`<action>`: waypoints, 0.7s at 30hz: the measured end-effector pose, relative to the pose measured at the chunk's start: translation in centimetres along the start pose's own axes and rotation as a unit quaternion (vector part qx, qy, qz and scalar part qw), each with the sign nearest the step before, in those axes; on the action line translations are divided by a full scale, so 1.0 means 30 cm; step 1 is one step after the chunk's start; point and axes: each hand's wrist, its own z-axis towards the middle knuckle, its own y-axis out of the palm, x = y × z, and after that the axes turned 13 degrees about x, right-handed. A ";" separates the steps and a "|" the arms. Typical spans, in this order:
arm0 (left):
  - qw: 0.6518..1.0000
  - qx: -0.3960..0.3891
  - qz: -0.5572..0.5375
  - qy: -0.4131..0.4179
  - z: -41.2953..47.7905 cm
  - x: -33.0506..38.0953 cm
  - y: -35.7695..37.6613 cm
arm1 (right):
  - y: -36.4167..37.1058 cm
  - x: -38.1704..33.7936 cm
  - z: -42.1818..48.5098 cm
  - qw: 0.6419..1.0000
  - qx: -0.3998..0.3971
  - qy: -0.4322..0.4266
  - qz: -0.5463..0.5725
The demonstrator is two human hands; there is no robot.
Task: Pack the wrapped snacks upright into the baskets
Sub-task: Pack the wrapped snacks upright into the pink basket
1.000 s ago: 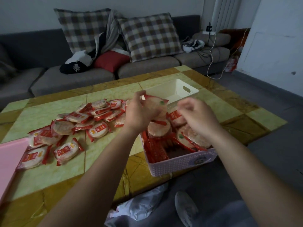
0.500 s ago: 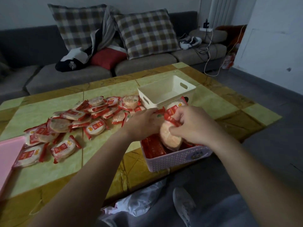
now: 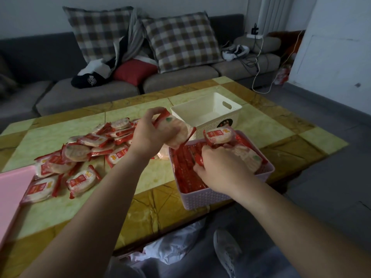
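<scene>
Glossy crinkled snack wrappers [image 3: 82,181], matt perforated plastic baskets [image 3: 202,197] (pink, cream), polished marbled tabletop [image 3: 50,131]

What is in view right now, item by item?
table: one, green and yellow top, centre
pink basket: one, pale pink, table's near edge
white basket: one, white, just behind the pink basket
loose snacks: large pile, red and clear wrappers, table's left half
packed snacks: many, red, upright in the pink basket, some flat on top
held snack: one, red-edged, above the pink basket's far-left corner
pink board: one, pink, far left
sofa: one, grey, behind the table
checked cushions: two, brown and white, on the sofa
red cushion: one, red, on the sofa
left hand: one, grips the held snack
right hand: one, inside the pink basket, pinches one of the packed snacks
</scene>
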 end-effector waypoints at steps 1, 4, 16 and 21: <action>0.999 -0.009 -0.025 -0.021 -0.004 0.005 -0.004 | -0.015 0.010 0.006 0.999 -0.031 0.017 0.025; 0.993 -0.028 -0.064 -0.090 -0.015 0.020 -0.008 | -0.049 0.032 0.019 0.991 -0.099 0.053 0.073; 0.987 -0.057 -0.123 -0.085 -0.042 -0.015 0.014 | -0.005 0.008 0.040 0.987 -0.147 0.061 0.004; 0.987 -0.132 -0.093 -0.006 -0.047 0.007 0.025 | -0.136 0.108 0.073 0.960 0.013 0.166 0.224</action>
